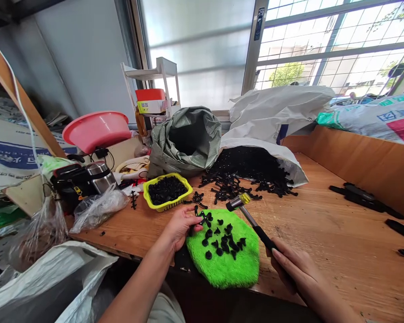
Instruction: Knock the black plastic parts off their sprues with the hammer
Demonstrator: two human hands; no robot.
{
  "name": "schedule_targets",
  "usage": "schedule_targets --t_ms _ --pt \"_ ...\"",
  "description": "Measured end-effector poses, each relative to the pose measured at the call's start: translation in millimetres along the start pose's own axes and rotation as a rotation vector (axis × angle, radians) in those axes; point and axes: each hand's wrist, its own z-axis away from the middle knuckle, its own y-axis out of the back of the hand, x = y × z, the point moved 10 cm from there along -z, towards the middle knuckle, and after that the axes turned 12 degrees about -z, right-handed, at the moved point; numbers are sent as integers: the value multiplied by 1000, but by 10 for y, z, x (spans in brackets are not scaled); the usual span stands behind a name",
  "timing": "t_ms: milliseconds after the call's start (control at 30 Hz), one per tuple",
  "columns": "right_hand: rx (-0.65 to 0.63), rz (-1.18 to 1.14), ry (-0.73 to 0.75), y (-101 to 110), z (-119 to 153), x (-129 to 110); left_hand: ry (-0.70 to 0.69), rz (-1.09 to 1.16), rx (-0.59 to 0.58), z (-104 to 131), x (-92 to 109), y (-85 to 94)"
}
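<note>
A bright green fluffy cloth [227, 264] lies at the near edge of the wooden table [329, 233], with several small black plastic pieces [223, 240] scattered on it. My left hand [181, 226] rests at the cloth's left edge and pinches a black branched plastic part [203, 217]. My right hand [294, 267] grips the black handle of a small hammer [247, 211], whose metal and yellow head hangs just above the cloth's far edge.
A yellow basket [168, 192] holds black pieces. Behind it stands an open grey-green sack [184, 139], and a white sack [272, 134] spills black branched parts [245, 181] onto the table. Pink basin [96, 130], white rack, bags and clutter fill the left. Black tools [363, 197] lie right.
</note>
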Motion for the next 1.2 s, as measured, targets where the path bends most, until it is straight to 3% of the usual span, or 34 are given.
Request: schedule_targets --t_ms 200,467,700,1200 --pt "93 86 66 101 50 -4 -31 -53 36 5 -15 32" --pt "-34 197 150 -111 62 -222 -71 -158 76 23 55 12" --pt "-73 462 163 -290 -1 -279 -108 -193 84 11 111 20" --pt "-113 577 123 -330 -119 -392 -143 -184 72 3 80 -3"
